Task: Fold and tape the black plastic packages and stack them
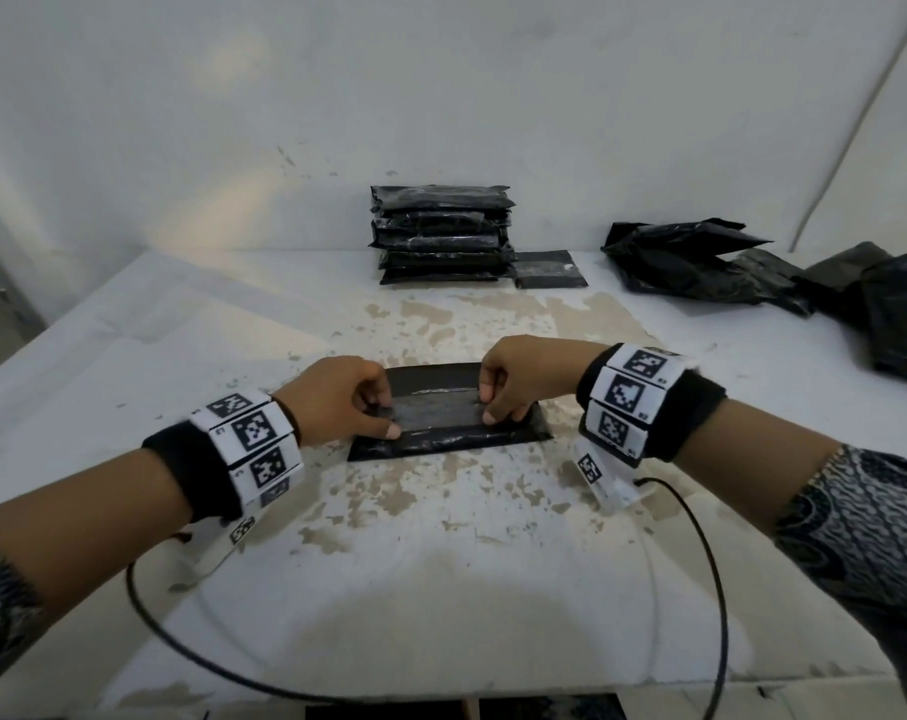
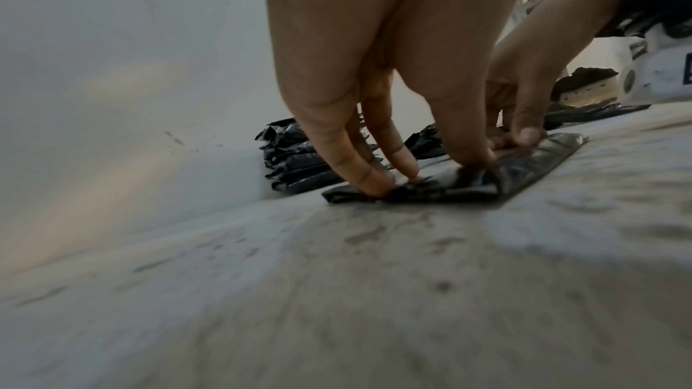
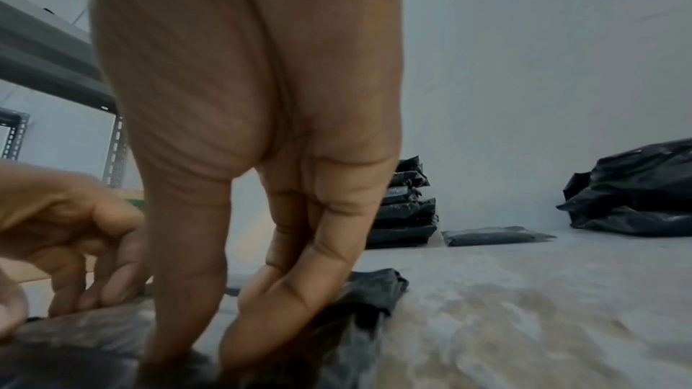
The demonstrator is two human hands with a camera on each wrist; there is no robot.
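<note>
A flat, folded black plastic package (image 1: 443,433) lies in the middle of the white table (image 1: 441,589). A glossy strip of clear tape (image 1: 430,407) runs along its top between my hands. My left hand (image 1: 386,415) presses thumb and fingertips onto the package's left end (image 2: 524,170). My right hand (image 1: 493,405) presses the same way on the right end, where black plastic (image 3: 371,292) bunches beside the fingers. In the wrist views the left hand (image 2: 423,170) and right hand (image 3: 204,354) point their fingers straight down onto the plastic. A stack of several finished packages (image 1: 443,233) stands at the back.
One flat package (image 1: 550,269) lies right of the stack. A loose pile of black bags (image 1: 700,262) fills the back right, reaching the table's right edge. Black cables (image 1: 181,641) trail from both wrists across the near table. A metal rack (image 3: 116,141) stands to the left.
</note>
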